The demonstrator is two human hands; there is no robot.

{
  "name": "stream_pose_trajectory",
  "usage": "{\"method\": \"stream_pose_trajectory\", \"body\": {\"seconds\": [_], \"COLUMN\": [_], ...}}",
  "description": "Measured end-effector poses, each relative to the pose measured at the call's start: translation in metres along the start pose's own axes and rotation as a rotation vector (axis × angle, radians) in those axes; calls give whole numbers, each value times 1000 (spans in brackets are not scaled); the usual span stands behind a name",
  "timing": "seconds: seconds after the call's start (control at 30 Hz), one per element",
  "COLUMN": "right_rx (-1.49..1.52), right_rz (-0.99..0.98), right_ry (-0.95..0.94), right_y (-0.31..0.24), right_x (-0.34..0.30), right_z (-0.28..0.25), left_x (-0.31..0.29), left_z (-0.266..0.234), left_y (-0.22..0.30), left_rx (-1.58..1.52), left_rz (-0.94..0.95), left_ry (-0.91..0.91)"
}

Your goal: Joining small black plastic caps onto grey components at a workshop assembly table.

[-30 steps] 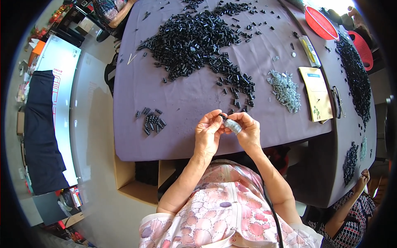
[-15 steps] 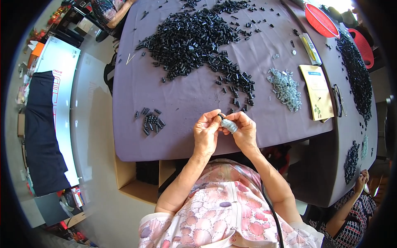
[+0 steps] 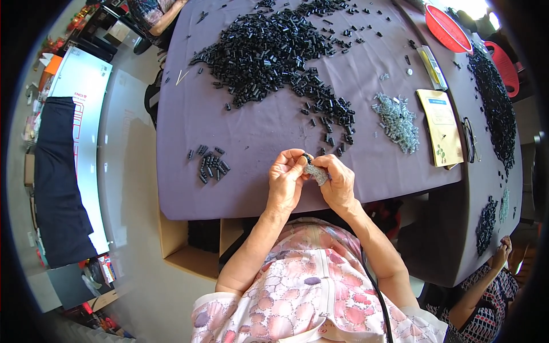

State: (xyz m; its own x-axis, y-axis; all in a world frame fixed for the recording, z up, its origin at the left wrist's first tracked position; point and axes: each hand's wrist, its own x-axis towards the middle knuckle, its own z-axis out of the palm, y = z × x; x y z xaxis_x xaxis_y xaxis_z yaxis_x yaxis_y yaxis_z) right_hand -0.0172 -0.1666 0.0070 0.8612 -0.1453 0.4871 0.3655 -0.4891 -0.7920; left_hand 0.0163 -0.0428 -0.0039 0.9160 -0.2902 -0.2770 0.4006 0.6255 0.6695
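My left hand is closed, thumb and fingertips pinching a small black cylindrical piece just over the table's near edge. Against it, my right hand is closed on a greyish translucent lump, which looks like a clump of tiny clear pieces. The right thumb and forefinger reach to the black piece; what the tips do there is too small to make out. Beyond the hands spreads a large heap of black cylindrical pieces. A pile of small clear pieces lies to the right, and several black cylinders sit at the left.
A purple-grey cloth covers the table. Along its right side lie a yellow booklet, eyeglasses and a clear box. A second table holds more black pieces and a red basket. Another person's arm shows at the lower right.
My right fingers have shifted slightly over the translucent lump, whose visible shape has changed from rounded to more ragged. Both hands stay together at nearly the same place.
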Motion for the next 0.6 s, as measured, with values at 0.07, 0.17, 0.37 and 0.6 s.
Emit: {"method": "stream_pose_trajectory", "body": {"seconds": [0.07, 0.17, 0.37, 0.6], "right_rx": [0, 100, 286, 195], "right_rz": [45, 160, 271, 68], "right_ry": [1, -21, 18, -327], "right_y": [0, 1, 6, 7], "right_x": [-2, -4, -6, 17], "right_z": [1, 3, 5, -17], "left_x": [-1, -1, 2, 0], "left_z": [4, 5, -6, -10], "left_y": [3, 3, -2, 5], "left_rx": [-27, -45, -33, -49], "left_rz": [-22, -23, -8, -66], "left_ry": [10, 6, -13, -73]}}
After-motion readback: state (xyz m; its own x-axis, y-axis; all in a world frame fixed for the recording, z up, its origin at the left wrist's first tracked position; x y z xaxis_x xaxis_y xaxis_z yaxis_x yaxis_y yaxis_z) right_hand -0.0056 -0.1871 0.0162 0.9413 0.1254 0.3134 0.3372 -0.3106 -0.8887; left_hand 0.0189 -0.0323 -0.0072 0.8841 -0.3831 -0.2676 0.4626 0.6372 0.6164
